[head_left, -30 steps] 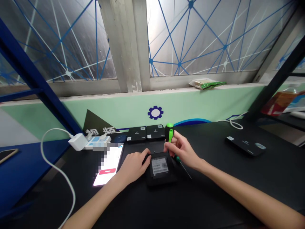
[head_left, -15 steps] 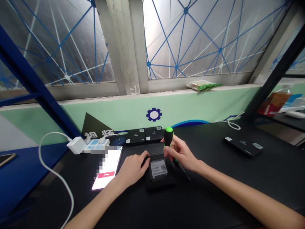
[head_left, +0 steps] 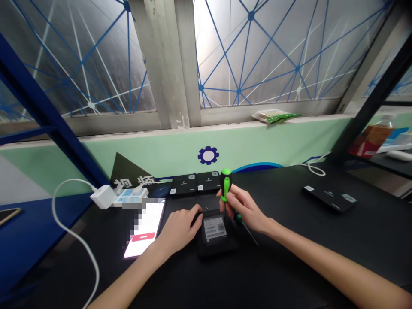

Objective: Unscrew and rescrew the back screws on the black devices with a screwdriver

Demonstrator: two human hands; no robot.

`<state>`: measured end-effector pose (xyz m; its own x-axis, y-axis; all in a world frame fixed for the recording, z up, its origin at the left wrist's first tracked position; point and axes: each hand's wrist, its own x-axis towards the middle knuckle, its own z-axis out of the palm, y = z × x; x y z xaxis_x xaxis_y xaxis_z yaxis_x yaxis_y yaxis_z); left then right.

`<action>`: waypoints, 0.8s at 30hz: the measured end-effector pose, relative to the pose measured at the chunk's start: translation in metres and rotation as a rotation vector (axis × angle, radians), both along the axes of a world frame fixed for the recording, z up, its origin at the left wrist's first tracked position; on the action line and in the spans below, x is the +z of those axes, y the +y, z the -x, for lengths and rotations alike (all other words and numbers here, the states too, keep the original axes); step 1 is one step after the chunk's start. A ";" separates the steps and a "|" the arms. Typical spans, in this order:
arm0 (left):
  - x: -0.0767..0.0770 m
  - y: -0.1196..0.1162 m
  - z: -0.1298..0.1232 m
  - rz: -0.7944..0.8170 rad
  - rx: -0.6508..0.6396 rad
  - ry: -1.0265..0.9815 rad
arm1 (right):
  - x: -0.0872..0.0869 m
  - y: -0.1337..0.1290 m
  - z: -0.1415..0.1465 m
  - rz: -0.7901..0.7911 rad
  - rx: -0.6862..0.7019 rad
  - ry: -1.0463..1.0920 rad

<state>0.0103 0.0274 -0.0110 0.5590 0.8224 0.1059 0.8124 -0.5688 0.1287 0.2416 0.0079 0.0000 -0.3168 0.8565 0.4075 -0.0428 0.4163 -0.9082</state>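
My right hand [head_left: 246,208] pinches a green and black screwdriver [head_left: 226,184], held upright with its shaft down at the right rear edge of a flat black box [head_left: 206,249]. The box lies with its label [head_left: 214,226] facing up. My left hand [head_left: 182,229] grips the left side of the box, thumb and forefinger curled around its edge. A tiny screw-like piece [head_left: 207,208] shows at the rear of the box. Beneath my right hand lies a second screwdriver [head_left: 249,234], its thin shaft pointing right and towards me; its handle is mostly hidden.
Two black boxes [head_left: 183,183] stand side by side at the wall, and another black box [head_left: 330,198] lies at the right. Left of my left hand is a lit phone [head_left: 146,227]. Behind it sit a power strip [head_left: 131,195] and a white charger [head_left: 103,196] with a trailing cable.
The screwdriver handle has turned in my right fingers, so its green side now faces me, and it has shifted slightly left. My left hand and the box stay put.
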 end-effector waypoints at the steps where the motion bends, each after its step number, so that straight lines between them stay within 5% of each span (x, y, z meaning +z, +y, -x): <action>1: 0.000 0.000 0.000 0.000 -0.002 0.000 | -0.001 0.000 0.001 0.011 -0.002 0.011; 10: 0.001 0.000 0.000 0.001 -0.005 0.003 | 0.003 0.002 0.006 0.113 -0.052 0.107; 18: 0.000 -0.001 0.001 -0.008 -0.007 0.008 | 0.005 0.003 -0.006 -0.003 -0.003 -0.034; 24: 0.000 0.000 0.000 -0.010 -0.007 0.007 | 0.004 0.004 -0.001 -0.029 -0.141 -0.092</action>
<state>0.0103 0.0270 -0.0111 0.5653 0.8175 0.1103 0.8095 -0.5755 0.1167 0.2425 0.0124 0.0043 -0.2317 0.8834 0.4073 0.1003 0.4382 -0.8933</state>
